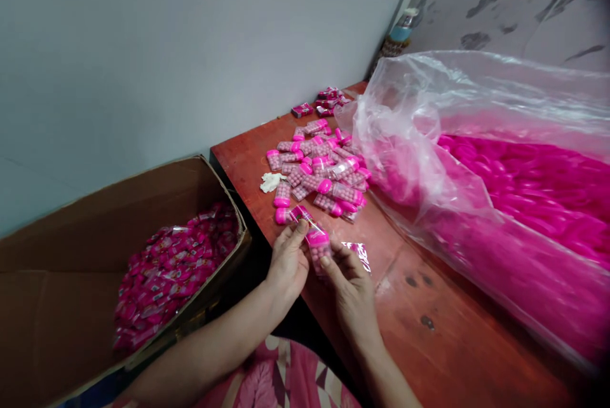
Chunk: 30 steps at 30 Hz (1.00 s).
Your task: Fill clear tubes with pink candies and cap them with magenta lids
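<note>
I am holding a small clear candy tube with a pink cap point(318, 248) between both hands over the near edge of the red-brown counter point(429, 306). My left hand point(287, 263) is pinching the cap end, thumb and forefinger pressed together on it, with a bit of clear printed wrapper point(301, 212) sticking up just beyond those fingers. My right hand point(351, 284) is gripping the lower part of the tube, its fingers point(328, 262) curled and closed on the side of it, so the tube is sitting tilted between the two sets of fingertips and not touching the counter. Just past my right fingers a flat clear wrapper with pink print point(360, 254) is lying on the counter. Further ahead of both hands a heap of the same pink-capped tubes point(318, 170) is lying on their sides, and a crumpled white scrap point(271, 182) is resting beside it, ahead of my left fingers. Beyond the heap, near the wall, a few small pink packets point(324, 102) are lying. To the right of my right fingers a big clear plastic bag point(476, 160) full of pink pieces is taking up the counter. To the left of my left fingers, below the counter's edge, an open cardboard box point(119, 204) is holding a pile of wrapped pink packs point(171, 271).
</note>
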### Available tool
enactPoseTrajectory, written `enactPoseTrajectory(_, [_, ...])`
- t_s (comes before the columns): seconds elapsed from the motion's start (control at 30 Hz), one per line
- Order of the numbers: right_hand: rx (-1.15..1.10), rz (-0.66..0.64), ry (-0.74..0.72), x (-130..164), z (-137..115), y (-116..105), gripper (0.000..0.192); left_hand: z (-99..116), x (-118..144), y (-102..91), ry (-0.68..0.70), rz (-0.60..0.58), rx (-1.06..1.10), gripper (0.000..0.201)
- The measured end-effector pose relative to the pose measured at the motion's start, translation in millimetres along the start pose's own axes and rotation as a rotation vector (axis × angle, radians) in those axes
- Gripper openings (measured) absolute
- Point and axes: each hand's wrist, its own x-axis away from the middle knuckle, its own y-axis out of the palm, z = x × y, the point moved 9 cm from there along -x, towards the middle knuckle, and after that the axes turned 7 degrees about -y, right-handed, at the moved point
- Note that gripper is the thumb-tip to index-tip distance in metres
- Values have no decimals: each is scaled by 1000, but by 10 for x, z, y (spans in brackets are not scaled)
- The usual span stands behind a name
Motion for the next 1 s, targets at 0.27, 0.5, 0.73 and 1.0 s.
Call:
enactPoseTrajectory(0.27, [155,54,-63,5,-65,-117,33,6,44,88,-26,-100,-181,24])
enactPoseTrajectory(0.5, [42,65,-39,-31,-75,-121,32,30,46,150,-15,-121,-303,21])
enactPoseTrajectory(0.73, [-134,100,53,-52,-33,-125,34,51,26,187,-31,-145,-365,22])
enactPoseTrajectory(1.0, [-20,97,-18,-26,-117,-124,30,-30,32,179,-81,-162,-418,22])
